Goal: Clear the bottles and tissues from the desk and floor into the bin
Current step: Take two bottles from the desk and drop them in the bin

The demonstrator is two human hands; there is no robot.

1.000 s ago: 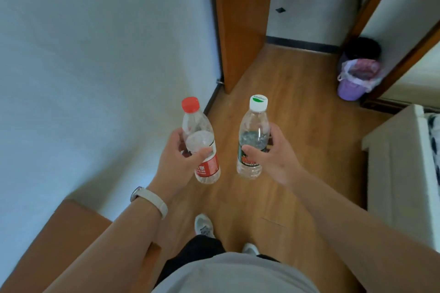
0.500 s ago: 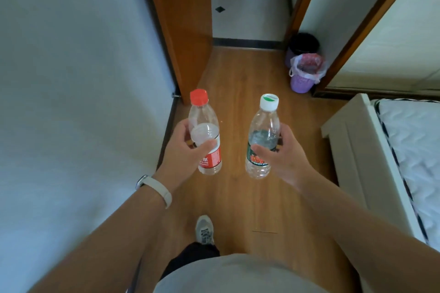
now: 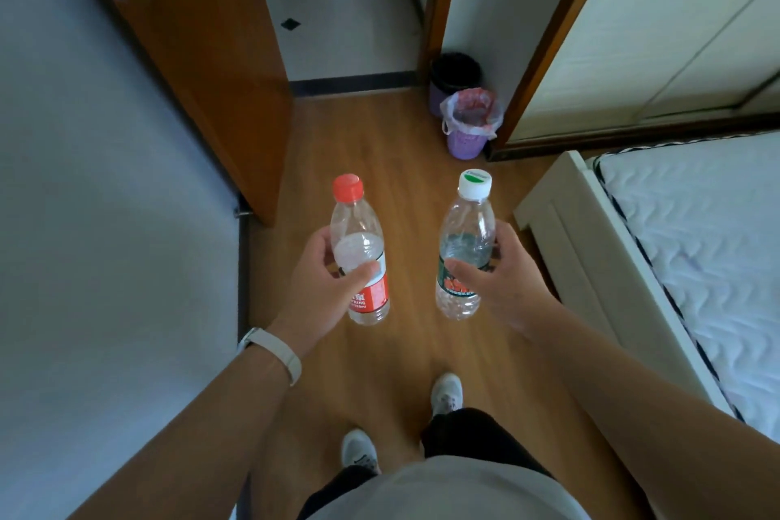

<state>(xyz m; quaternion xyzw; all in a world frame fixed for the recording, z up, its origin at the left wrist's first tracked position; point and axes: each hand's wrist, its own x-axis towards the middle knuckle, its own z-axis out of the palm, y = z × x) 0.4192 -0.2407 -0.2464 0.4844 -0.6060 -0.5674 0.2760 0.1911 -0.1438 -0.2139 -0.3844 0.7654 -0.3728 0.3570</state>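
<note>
My left hand (image 3: 323, 287) grips a clear plastic bottle with a red cap and red label (image 3: 358, 232), held upright in front of me. My right hand (image 3: 506, 279) grips a second clear bottle with a white cap and green-red label (image 3: 466, 232), also upright. Ahead on the wooden floor, by the door frame, stands a purple bin lined with a white bag (image 3: 469, 125). Behind it is a second bin with a black liner (image 3: 455, 70). No tissues are in view.
An open wooden door (image 3: 202, 55) stands at the left, with a white wall (image 3: 105, 224) beside it. A white bed frame and mattress (image 3: 675, 245) fill the right side. A tiled hallway (image 3: 337, 13) lies past the doorway. My feet stand on the wooden floor (image 3: 380, 139).
I have walked forward: the bins and doorway are nearer and more central, and more of the bed shows at the right. Both hands still hold their bottles upright.
</note>
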